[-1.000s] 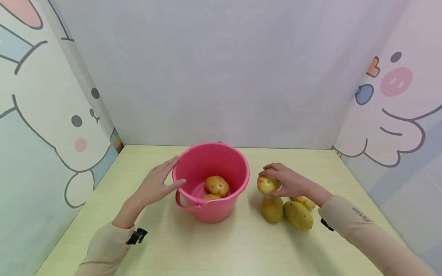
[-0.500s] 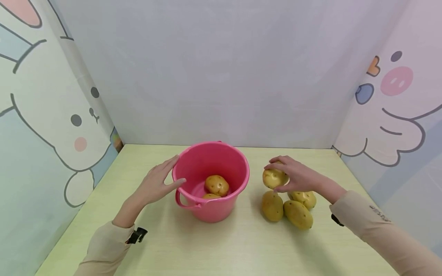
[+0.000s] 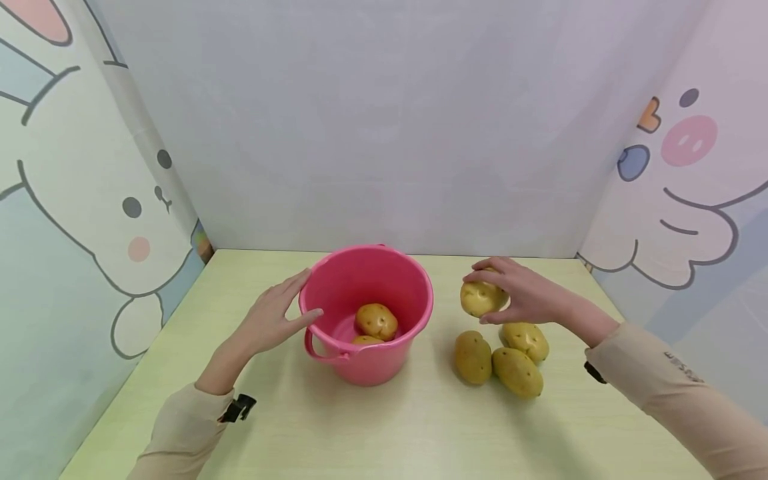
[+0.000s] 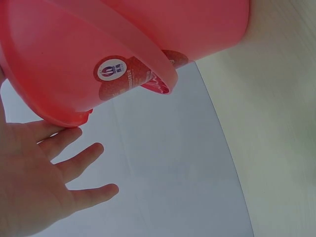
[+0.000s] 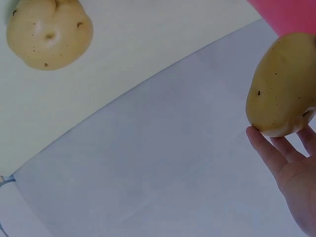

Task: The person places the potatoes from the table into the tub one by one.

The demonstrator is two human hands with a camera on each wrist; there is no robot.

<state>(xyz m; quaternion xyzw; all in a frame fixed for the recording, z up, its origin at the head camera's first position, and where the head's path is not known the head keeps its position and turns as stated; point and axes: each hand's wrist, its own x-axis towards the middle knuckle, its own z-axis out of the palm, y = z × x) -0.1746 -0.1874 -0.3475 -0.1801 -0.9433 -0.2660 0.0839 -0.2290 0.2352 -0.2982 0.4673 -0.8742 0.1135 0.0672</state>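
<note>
Above the worktop [image 3: 384, 427], a potato [image 3: 482, 298] pinched in the right hand [image 3: 528, 300] has been lifted clear of three others [image 3: 516, 372]; straight left-hand fingers [image 3: 294, 293] stay on the pink bucket [image 3: 366, 313].

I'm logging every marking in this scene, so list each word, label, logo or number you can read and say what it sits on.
Round sticker on the outer wall of the pink plastic bucket: print too blurred to read.
Dark lettering on the beige right sleeve: too small to read.
Cartoon animal drawings on the side wall panels: pictures only, no words.
No readable text or numbers anywhere else.
</note>
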